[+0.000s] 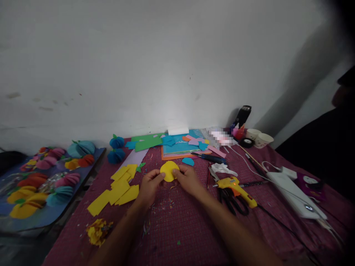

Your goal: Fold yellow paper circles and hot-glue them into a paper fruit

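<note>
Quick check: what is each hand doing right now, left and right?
Left hand: closed on the left edge of the yellow paper circle.
Right hand: closed on the circle's right edge.

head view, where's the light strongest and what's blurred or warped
Head view: brightest patch on the wall just above the white block; corners fall dark, the right edge nearly black. Wide-lens bowing bends the table edges. A pixelated patch hides something. Both hands, left hand and right hand, and the yellow paper disc are soft but readable.

Matt yellow paper disc [169,171], woven maroon cloth tabletop [188,221], glossy yellow plastic glue gun [235,186].
</note>
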Motion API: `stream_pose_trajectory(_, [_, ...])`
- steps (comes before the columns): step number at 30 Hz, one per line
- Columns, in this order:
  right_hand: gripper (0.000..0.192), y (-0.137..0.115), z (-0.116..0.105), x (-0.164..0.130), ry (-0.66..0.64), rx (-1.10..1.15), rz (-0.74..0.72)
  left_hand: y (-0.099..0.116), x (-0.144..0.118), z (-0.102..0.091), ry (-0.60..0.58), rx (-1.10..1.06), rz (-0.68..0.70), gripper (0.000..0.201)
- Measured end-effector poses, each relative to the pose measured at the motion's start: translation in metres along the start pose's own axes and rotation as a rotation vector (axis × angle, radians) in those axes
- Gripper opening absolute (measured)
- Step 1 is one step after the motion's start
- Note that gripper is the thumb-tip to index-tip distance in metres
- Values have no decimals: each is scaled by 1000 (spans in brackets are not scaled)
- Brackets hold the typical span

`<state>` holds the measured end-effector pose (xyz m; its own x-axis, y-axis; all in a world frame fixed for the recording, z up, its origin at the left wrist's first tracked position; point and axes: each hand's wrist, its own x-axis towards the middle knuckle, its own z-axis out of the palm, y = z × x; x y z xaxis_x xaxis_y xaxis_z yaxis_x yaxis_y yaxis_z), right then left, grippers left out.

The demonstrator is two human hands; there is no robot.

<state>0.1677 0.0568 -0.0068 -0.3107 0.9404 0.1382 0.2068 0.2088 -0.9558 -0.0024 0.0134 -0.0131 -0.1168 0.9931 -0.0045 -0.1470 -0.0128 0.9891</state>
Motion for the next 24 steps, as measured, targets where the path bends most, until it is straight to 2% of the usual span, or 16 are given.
stream_pose_trajectory(6, [25,2,0,1,-78,127,70,-2,2,1,49,6,-17,36])
stream_pose_trajectory(16, [26,-5,-3,1,-68,253,119,-1,2,1,26,-3,-21,34])
stream_pose_trajectory(24, [22,-4,-4,3,-46,255,91,-3,4,0,36,-5,-21,30])
